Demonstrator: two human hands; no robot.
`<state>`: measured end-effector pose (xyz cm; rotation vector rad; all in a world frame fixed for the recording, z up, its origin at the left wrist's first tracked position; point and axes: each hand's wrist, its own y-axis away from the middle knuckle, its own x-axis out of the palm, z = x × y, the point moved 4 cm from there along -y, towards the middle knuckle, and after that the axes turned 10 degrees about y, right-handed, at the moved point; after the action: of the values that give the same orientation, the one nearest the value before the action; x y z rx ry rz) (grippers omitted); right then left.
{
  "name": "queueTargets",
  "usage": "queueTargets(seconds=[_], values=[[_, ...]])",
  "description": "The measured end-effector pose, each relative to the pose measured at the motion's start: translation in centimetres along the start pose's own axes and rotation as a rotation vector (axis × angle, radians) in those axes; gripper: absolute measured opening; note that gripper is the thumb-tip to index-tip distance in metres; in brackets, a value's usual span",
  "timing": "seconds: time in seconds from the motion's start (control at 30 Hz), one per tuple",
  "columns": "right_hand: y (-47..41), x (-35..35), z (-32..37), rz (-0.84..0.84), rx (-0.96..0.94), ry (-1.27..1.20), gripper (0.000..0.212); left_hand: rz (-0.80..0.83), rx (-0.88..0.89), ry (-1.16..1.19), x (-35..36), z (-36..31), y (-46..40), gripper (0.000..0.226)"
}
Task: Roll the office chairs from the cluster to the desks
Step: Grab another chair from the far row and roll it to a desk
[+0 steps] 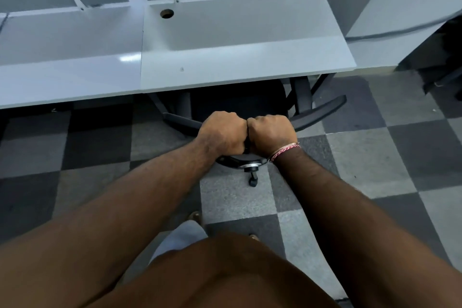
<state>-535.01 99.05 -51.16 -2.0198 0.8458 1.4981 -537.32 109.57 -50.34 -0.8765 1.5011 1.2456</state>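
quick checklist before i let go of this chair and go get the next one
1. Both hands on the backrest: ok, left hand and right hand grip the top of the chair side by side.
2. Seat under the desk: ok, the seat is partly beneath the front edge.
3. Armrests clear of the desk edge: cannot tell, they sit close to it.
4. Chair centred on this desk: ok, roughly.
5. Wheels free: cannot tell, only one wheel shows.
6. Floor behind for stepping back: cannot tell.
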Motion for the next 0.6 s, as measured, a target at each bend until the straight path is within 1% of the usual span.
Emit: queueTargets(seconds=[0.2,0.37,0.43,0.5,0.6], values=[[-4.5,0.6,-3.2,-0.019,-0.025,-0.035,0.015,-0.011,-0.036,-0.004,-1.4,1.9,-4.8,0.027],[-9.9,1.2,-5.3,0.021,-0.019,-0.046,0.011,-0.021,-0.049,0.034,-3.1,5.0,-9.2,0.02],[-11.6,1.7,-6.8,-0.007,-0.036,-0.039,0.014,-0.027,-0.051,0.076,-3.6,5.5,-11.0,0.018],[-12.3,2.2,-8.1,-0.073,-0.047,-0.035,0.017,-0.01,-0.034,0.095,-4.0,5.4,-12.3,0.018],[-12.4,2.4,-8.1,-0.103,-0.053,-0.052,0.02,-0.02,-0.009,0.085,-3.7,5.5,-12.7,0.02]])
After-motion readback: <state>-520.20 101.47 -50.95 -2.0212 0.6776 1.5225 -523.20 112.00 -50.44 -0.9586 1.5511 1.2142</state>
